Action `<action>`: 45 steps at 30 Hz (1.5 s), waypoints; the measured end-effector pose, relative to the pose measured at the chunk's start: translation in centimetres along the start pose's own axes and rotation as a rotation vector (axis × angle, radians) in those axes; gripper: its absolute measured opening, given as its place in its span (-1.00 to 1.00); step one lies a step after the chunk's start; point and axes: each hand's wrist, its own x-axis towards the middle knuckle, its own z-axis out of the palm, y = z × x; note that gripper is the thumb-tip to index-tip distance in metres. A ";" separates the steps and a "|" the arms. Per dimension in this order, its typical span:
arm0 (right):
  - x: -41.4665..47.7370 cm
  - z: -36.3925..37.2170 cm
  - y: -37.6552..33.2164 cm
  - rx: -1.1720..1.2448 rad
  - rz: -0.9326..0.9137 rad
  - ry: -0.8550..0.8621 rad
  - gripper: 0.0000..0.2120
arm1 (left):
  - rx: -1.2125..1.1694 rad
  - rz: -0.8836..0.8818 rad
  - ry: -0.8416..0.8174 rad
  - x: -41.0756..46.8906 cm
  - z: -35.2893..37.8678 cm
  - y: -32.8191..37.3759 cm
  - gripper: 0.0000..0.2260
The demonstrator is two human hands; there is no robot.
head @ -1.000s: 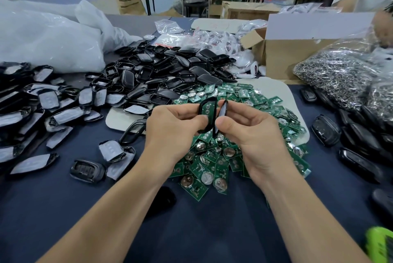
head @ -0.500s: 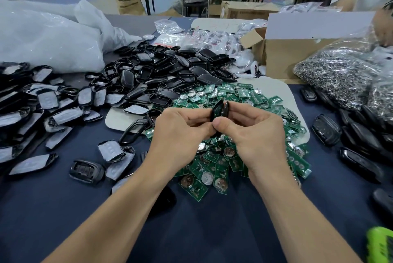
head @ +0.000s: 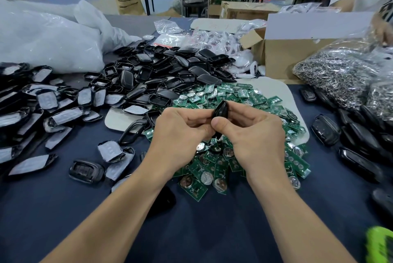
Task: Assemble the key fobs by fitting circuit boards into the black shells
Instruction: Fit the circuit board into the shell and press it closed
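key fob point(head: 221, 109): a black shell that looked closed, seen edge-on, held up just above the middle of the green pile and clasped from both sides.
left hand point(head: 182, 133): grasping the fob's left side, fingers curled in, knuckles towards me.
right hand point(head: 253, 135): grasping the right side, thumb pressed on the near end, fingers hooked over the far tip.
forearms: both came in from the near edge and met in a narrow V, wrists raised off the cloth.
circuit boards point(head: 204, 169): a loose green heap directly under and beyond the hands, spilling right.
black shells point(head: 161, 71): a heap just to the far left of the boards, touching their edge.
wrapped shells point(head: 46, 101): strewn across the left side.
finished fobs point(head: 325, 129): lined along the right, near a bag of metal rings point(head: 336, 75).
cardboard box point(head: 285, 58): far right, behind the boards.
open room: bare navy tablecloth point(head: 191, 230) lay between and beside the forearms; left, right and far sides were crowded.
edges: the table's near edge was out of view.
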 end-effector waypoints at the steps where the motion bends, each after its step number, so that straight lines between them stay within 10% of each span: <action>1: 0.0 0.0 0.0 -0.003 0.000 -0.001 -0.63 | 0.005 0.002 0.005 0.0 0.0 0.0 -0.47; 45: -0.2 0.0 0.3 -0.058 -0.033 0.034 -0.68 | 0.218 0.090 0.066 -1.0 0.8 1.0 -0.54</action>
